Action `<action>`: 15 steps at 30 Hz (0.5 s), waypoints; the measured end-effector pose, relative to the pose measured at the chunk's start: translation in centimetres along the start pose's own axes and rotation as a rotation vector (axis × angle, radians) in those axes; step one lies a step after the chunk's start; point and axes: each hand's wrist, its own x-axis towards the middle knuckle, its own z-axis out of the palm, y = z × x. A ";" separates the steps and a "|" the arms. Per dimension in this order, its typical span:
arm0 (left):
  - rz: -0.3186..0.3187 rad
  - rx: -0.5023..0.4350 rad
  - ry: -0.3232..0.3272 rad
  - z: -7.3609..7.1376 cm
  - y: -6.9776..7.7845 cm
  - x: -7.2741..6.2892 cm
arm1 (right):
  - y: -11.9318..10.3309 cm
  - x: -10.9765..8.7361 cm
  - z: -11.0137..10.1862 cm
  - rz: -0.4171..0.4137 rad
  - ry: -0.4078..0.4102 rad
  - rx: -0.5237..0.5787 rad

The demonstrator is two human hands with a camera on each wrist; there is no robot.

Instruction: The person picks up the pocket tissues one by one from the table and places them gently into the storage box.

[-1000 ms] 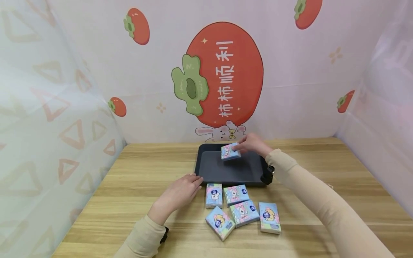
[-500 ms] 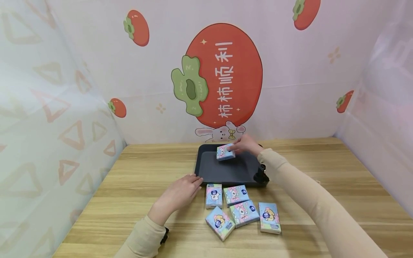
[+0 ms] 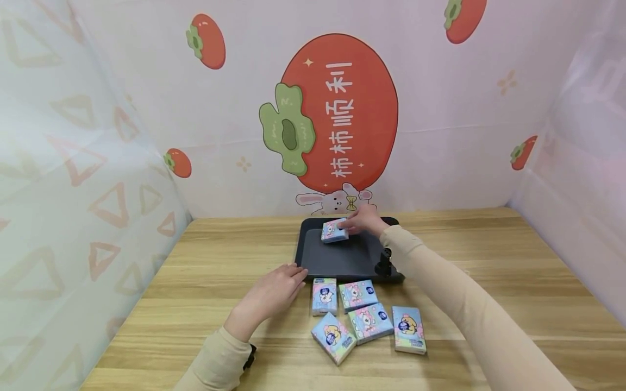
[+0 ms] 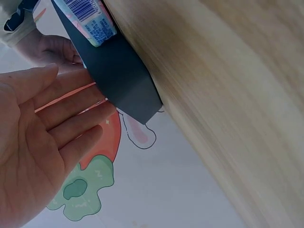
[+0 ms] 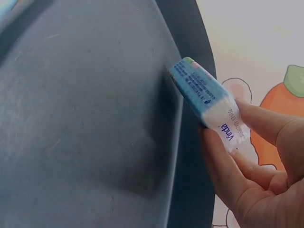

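My right hand point(image 3: 365, 219) pinches a blue and pink tissue pack point(image 3: 335, 231) by its end, over the back left of a dark grey baking tray point(image 3: 342, 263). In the right wrist view, thumb and fingers grip the white wrapper end of this pack point(image 5: 204, 95), which hangs tilted above the tray floor point(image 5: 95, 118). My left hand point(image 3: 274, 290) has its fingers straight, with the tips at the tray's front left corner. The left wrist view shows that palm point(image 4: 42, 128) with nothing held in it, its fingertips against the tray's outer wall point(image 4: 123, 76).
Several more tissue packs lie in front of the tray, among them an upright one point(image 3: 324, 297), a slanted one point(image 3: 334, 338) and one at the right point(image 3: 408, 330). The wooden table point(image 3: 205, 255) meets a printed cloth backdrop point(image 3: 440, 163) behind the tray.
My right hand has carried the tissue pack leftward over the tray, from near its middle toward the back left. The left hand and the packs on the table stay where they were.
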 end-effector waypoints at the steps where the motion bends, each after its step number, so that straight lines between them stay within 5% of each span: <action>1: -0.002 0.000 -0.003 0.0 0.0 0.0 | 0.0 0.1 0.2 0.002 0.003 0.006; 15: -0.001 0.014 0.002 0.1 -0.1 0.0 | -0.6 0.5 1.3 0.016 0.014 0.012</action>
